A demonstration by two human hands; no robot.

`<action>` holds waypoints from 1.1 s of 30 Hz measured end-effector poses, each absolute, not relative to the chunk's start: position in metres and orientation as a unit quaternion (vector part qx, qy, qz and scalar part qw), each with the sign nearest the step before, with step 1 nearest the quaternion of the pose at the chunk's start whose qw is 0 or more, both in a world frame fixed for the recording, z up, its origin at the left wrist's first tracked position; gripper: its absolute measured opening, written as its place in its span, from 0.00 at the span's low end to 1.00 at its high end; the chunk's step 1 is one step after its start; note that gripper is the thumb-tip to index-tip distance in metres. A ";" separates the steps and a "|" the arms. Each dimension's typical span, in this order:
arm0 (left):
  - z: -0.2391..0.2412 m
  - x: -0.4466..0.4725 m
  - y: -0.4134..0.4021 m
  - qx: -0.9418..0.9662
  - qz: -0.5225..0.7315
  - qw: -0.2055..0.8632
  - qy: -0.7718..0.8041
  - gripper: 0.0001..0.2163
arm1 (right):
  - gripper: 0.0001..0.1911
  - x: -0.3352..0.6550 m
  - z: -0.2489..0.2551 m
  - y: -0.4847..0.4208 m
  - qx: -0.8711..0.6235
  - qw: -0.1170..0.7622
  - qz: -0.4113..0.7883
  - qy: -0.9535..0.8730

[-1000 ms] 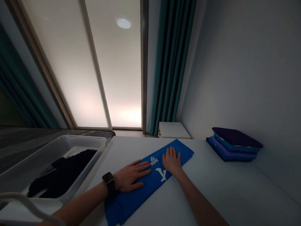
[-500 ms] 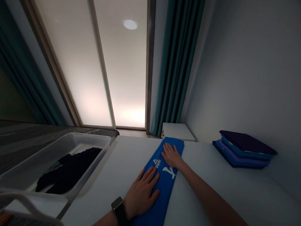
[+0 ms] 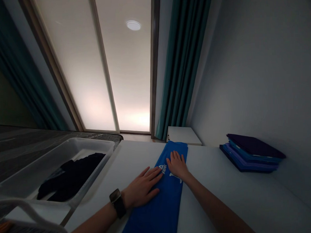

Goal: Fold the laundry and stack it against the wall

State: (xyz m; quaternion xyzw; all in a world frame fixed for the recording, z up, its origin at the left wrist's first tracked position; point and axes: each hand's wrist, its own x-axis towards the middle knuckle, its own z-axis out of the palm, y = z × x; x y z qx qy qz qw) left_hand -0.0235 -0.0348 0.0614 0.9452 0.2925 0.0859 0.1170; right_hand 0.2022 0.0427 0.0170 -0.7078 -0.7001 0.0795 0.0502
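A blue garment (image 3: 161, 208) with white lettering lies folded into a long strip on the white table (image 3: 131, 158). My left hand (image 3: 141, 188), with a dark watch (image 3: 117, 201) on its wrist, rests flat on the strip's left side, fingertips beside the white logo. Higher up the strip, my right hand (image 3: 178, 166) lies palm down with its fingers spread, covering part of the lettering. Neither hand grips the cloth. The garment's near end runs out of the bottom of the view.
To the left, a translucent plastic bin (image 3: 109, 145) holds dark clothes (image 3: 73, 177). A stack of folded purple and blue clothes (image 3: 251, 154) sits at the right by the wall. Beyond the table stand a white cabinet (image 3: 184, 135) and teal curtains (image 3: 179, 71).
My left hand has shifted slightly left and turned more sideways. The right hand has slid a little toward me. The garment's near part now spreads wider and its far end has moved slightly.
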 end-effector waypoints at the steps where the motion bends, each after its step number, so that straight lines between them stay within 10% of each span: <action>1: 0.059 -0.026 -0.033 0.948 0.083 0.118 0.285 0.25 | 0.38 0.199 0.015 0.040 -0.713 0.049 0.085 -0.695; 33: 0.016 0.022 -0.066 0.896 0.151 0.080 0.410 0.26 | 0.36 0.208 0.022 0.054 -0.609 0.035 0.070 -0.790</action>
